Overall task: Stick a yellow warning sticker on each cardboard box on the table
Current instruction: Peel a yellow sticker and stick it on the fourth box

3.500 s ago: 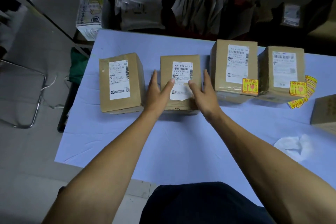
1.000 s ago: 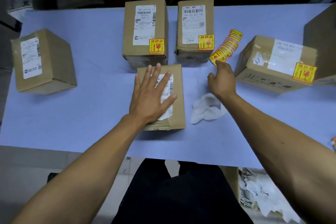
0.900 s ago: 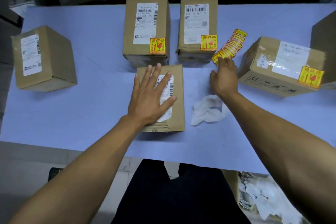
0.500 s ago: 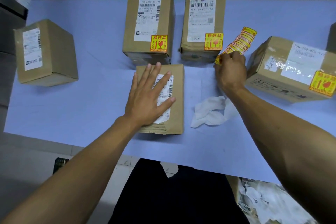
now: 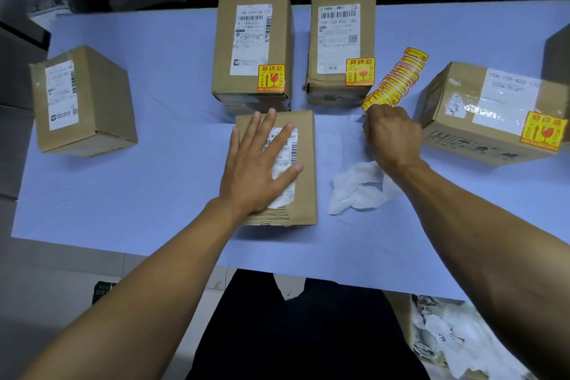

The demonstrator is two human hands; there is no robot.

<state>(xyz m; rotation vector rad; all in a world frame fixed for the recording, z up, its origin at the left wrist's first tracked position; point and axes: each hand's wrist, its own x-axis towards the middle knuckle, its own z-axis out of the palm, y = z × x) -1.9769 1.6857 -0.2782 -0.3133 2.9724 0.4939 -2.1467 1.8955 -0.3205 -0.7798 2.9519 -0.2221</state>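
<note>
My left hand (image 5: pixel 259 160) lies flat, fingers spread, on the near cardboard box (image 5: pixel 303 170), which carries only a white shipping label. My right hand (image 5: pixel 390 136) pinches the near end of a strip of yellow warning stickers (image 5: pixel 398 79), which rises off the table toward the back. Two upright boxes behind, the left one (image 5: pixel 251 49) and the right one (image 5: pixel 340 46), each bear a yellow sticker. A box at the right (image 5: pixel 490 114) also bears one. The box at the far left (image 5: pixel 81 102) shows no sticker.
The blue table (image 5: pixel 154 163) has its front edge close to my body. Crumpled white backing paper (image 5: pixel 357 190) lies just right of the near box. Another brown box edge (image 5: pixel 556 52) shows at the far right. Paper scraps (image 5: pixel 462 345) lie below the table.
The near box came from the back row to the front. My right hand reached to the sticker strip, took its near end and lifted it. My left hand stayed flat on the box.
</note>
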